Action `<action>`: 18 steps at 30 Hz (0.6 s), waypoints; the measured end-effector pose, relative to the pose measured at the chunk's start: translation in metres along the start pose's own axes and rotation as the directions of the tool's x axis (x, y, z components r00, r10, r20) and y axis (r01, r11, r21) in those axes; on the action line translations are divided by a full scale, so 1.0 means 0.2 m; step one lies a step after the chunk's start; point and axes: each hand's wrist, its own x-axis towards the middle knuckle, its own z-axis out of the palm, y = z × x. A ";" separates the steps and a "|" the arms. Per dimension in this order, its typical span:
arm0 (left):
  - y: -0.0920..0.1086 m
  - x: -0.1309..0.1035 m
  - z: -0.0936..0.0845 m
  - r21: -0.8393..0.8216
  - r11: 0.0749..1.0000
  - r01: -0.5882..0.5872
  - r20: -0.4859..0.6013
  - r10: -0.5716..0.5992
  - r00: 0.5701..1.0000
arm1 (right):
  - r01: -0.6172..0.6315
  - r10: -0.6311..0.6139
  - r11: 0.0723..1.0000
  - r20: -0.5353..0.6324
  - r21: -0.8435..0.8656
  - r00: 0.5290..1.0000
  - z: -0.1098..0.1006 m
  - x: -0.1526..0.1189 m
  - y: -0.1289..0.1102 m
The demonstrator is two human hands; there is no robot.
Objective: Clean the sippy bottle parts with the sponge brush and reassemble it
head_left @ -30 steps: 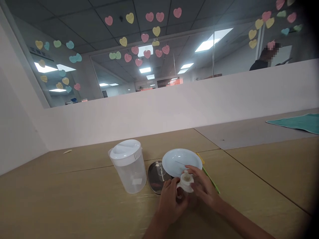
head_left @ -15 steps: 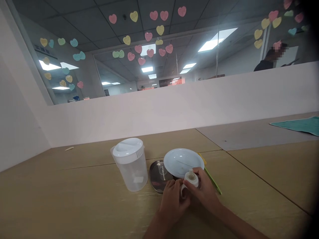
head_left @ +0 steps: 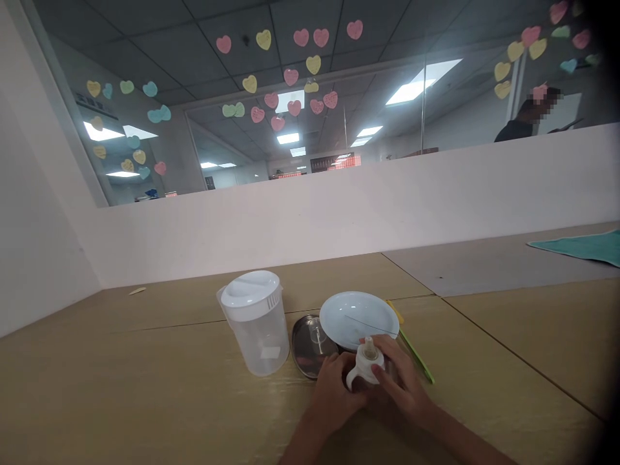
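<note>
Your right hand (head_left: 405,386) has opened from its tighter wrap, thumb and fingers now spread on either side of the bottle's (head_left: 367,369) collar. Your left hand (head_left: 333,392) curls around the lower part, fingertips hidden. The handle (head_left: 352,378) now shows at eight o'clock, suggesting a regrip. The bottle sits at five o'clock from the bowl (head_left: 333,314).

Readable text: none | heart notes (head_left: 258,114): script too small | dark sign (head_left: 90,104): blurred

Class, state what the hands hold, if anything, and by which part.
A teated bottle: right hand around its white collar; left hand beside its handle, exact grip hidden.
</note>
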 end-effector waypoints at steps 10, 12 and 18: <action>0.00 -0.01 0.04 0.067 0.997 0.024 -0.056 -0.020 0.998 | -0.123 0.118 0.990 -0.068 -0.072 0.991 0.04 0.02 -0.04; -0.01 0.00 0.04 0.041 0.999 0.013 -0.058 -0.010 0.998 | -0.090 0.084 0.988 -0.054 -0.127 0.995 0.04 0.02 -0.03; -0.02 0.00 -0.01 -0.088 0.990 -0.111 -0.003 0.111 0.994 | 0.053 -0.062 0.952 -0.021 -0.302 0.998 0.02 0.02 -0.01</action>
